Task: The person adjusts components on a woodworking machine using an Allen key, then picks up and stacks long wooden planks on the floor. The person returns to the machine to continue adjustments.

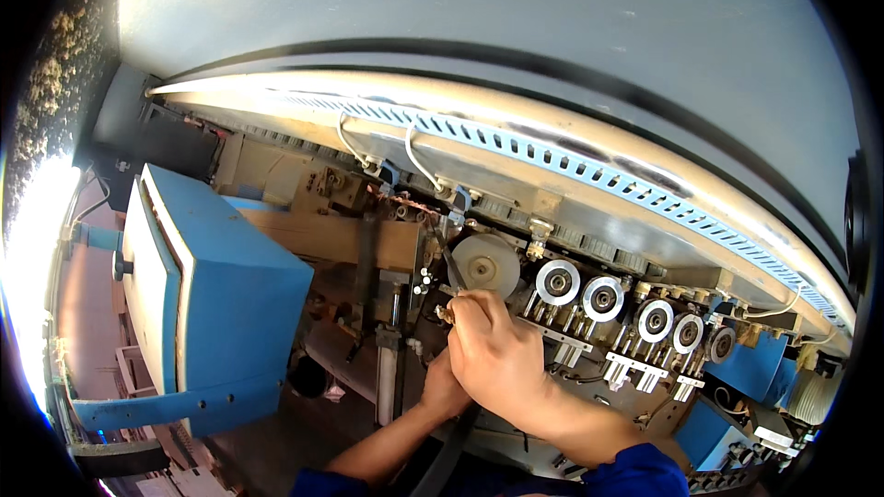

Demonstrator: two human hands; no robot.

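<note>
My right hand [497, 350] is closed in a fist in the middle of the view, just below a round grey disc [485, 265]. Under and left of it is my left hand [444, 387], partly covered by the right, its fingers mostly hidden. A narrow dark piece [453, 269] sticks up above the right fist, beside the disc. Below the hands a dark flat strip [451, 456] runs down toward me; whether both belong to one thing I cannot tell. What the right fingers grip is hidden. A small brownish bit [445, 315] shows at its knuckles.
Several silver-rimmed rollers [558, 283] on rods stand to the right. A large blue box-shaped housing [241, 294] is at left. Across the back run a slotted light-blue strip [552, 158] and a grey cover [516, 9]. An upright metal cylinder [389, 377] stands left of my hands.
</note>
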